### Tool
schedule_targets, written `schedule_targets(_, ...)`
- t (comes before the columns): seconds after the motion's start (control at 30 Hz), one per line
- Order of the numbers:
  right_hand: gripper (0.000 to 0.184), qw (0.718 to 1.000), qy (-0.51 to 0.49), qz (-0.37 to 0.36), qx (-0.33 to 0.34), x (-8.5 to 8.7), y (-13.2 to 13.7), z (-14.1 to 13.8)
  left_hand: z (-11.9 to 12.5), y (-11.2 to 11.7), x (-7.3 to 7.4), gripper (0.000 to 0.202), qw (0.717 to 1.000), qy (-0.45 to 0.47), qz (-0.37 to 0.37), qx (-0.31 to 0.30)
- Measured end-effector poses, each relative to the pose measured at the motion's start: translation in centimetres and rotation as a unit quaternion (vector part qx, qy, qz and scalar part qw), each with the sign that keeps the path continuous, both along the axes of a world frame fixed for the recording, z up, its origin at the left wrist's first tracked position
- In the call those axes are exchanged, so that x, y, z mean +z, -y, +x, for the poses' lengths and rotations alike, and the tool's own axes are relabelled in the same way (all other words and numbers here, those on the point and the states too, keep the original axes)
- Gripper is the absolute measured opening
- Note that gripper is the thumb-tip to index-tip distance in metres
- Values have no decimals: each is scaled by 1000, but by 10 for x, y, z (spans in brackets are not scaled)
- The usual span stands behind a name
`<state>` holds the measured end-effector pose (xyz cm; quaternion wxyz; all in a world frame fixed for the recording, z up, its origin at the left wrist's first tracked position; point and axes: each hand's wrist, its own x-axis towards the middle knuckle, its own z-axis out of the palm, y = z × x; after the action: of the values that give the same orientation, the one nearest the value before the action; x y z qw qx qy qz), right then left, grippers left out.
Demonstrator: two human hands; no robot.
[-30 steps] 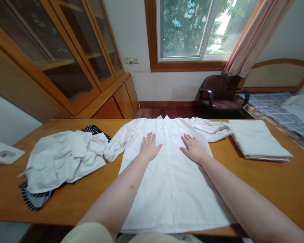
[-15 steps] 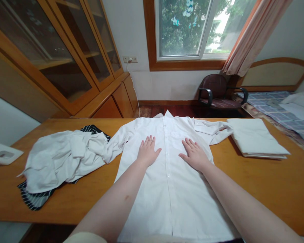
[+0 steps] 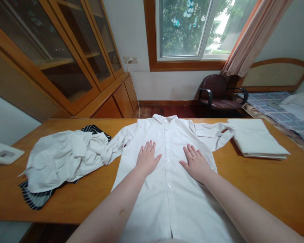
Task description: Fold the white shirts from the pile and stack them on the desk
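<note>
A white button-up shirt point(image 3: 157, 192) lies front side up on the wooden table point(image 3: 255, 189), its collar near the far edge and its sleeves out to both sides. My left hand point(image 3: 147, 158) rests flat on the shirt's chest, fingers spread, left of the button line. Across the buttons, my right hand point(image 3: 196, 162) also lies flat on the cloth with its fingers stretched out. The left sleeve in view touches a crumpled pile of white clothing point(image 3: 66, 158). On the other side, the cuff reaches a folded white cloth point(image 3: 255, 138).
Black-and-white striped fabric point(image 3: 36, 197) shows beneath the crumpled pile. A white plastic object point(image 3: 6, 153) juts in at the left edge. Beyond the table stand a glass-door cabinet point(image 3: 96, 86), a brown armchair point(image 3: 215, 91) and a bed point(image 3: 288, 111).
Both hands have slid slightly toward me, drawing the shirt along. The collar, which poked past the far table edge, now sits closer and flatter.
</note>
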<state>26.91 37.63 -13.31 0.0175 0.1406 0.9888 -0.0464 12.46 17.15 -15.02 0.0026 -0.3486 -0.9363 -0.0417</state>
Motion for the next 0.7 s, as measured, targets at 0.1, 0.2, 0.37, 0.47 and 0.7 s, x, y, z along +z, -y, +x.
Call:
schedule_targets(0.1, 68, 999, 33, -16, 4, 20, 0, -7, 3, 2, 0, 71, 1000, 0, -3, -2)
schedule_targets(0.2, 57, 999, 31, -33, -18, 34, -6, -27, 6, 3, 2, 71, 1000, 3, -2, -1)
schedule_targets(0.37, 66, 999, -42, -19, -28, 14, -15, -61, 12, 6, 1, 71, 1000, 8, -5, 14)
schedule_targets(0.47, 68, 999, -25, -25, -20, -3, -16, -66, 18, 9, 1, 71, 999, 13, -11, 35)
schedule_targets(0.7, 69, 1000, -19, -7, -17, -10, -9, -62, 12, 4, 39, 79, 987, 131, -77, 54)
